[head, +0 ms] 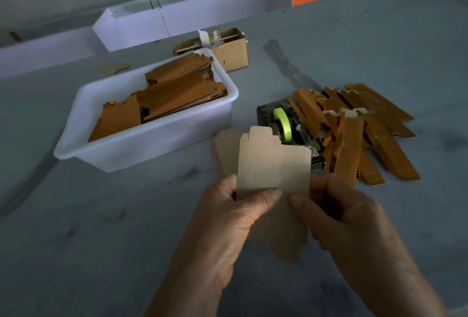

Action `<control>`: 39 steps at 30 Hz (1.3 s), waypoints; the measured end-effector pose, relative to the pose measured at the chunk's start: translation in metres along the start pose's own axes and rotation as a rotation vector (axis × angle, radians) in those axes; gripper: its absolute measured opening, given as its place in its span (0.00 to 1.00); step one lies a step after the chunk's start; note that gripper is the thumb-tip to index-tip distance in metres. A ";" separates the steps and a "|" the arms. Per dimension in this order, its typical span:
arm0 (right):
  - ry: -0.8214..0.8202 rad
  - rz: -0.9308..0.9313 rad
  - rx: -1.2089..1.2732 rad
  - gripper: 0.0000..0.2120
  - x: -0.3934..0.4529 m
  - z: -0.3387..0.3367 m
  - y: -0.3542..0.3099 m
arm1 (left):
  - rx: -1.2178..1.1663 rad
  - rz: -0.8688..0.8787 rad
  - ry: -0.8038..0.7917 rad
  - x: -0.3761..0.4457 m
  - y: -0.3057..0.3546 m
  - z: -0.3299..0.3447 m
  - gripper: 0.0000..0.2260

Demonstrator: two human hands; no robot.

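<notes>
A flat, pale brown cardboard box blank [273,162] with stepped flaps is held upright above the grey table. My left hand [228,218] pinches its lower left part, thumb across the front. My right hand [352,218] pinches its lower right part, thumb on the front too. The bottom of the blank is partly hidden behind both hands. Behind the blank stands a tape dispenser [286,126] with a green roll.
A white plastic tub [152,147] holding several stacked brown blanks sits at the left. A pile of folded narrow brown boxes [364,129] lies right of the dispenser. A small open carton [228,48] and a white panel [177,20] stand farther back.
</notes>
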State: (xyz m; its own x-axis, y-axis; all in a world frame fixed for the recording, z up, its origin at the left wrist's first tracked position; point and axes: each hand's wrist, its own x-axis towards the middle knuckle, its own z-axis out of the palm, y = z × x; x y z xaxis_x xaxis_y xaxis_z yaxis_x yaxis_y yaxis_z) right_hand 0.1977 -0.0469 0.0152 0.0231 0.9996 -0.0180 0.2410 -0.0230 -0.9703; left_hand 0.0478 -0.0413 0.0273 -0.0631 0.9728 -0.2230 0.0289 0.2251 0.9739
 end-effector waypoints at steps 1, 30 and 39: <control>0.045 -0.034 -0.035 0.05 -0.001 0.002 0.000 | 0.011 0.003 0.008 0.000 -0.001 0.001 0.15; -0.132 0.179 0.417 0.13 0.000 0.003 -0.006 | 0.158 0.012 -0.077 -0.012 0.003 0.003 0.04; -0.004 0.154 0.403 0.13 0.001 0.009 -0.005 | 0.333 0.306 0.228 -0.020 -0.005 0.016 0.07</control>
State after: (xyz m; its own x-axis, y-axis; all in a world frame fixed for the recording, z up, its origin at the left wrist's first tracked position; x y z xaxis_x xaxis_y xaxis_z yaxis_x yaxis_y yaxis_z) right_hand 0.1877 -0.0451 0.0178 0.0250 0.9851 -0.1700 -0.1636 -0.1637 -0.9728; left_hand 0.0653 -0.0609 0.0260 -0.2175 0.9685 0.1214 0.3940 -0.0267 0.9187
